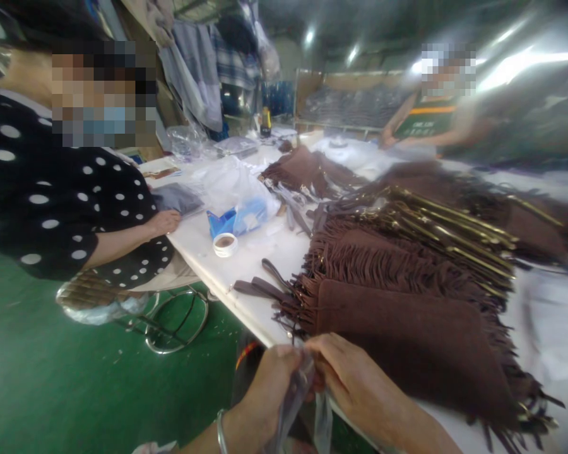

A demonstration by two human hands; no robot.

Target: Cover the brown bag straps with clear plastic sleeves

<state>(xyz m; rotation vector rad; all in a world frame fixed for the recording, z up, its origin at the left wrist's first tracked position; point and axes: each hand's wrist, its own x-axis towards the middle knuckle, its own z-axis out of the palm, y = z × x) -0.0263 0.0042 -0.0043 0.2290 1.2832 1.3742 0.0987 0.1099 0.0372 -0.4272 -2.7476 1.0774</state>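
Note:
My left hand (265,394) and my right hand (355,378) meet at the near edge of the white table (246,265), both pinched on a thin clear plastic bag (296,394) that hangs down between them. A bangle circles my left wrist. Just beyond my hands lies a stack of brown suede fringed bags (407,315) with gold-coloured chain straps (454,233) on top.
A person in a black polka-dot top (52,202) sits on a metal stool (165,321) at the left, a hand on the table. Another person (430,113) works at the far end. Plastic bags, a blue box (236,221) and a small round tin (225,244) lie mid-table.

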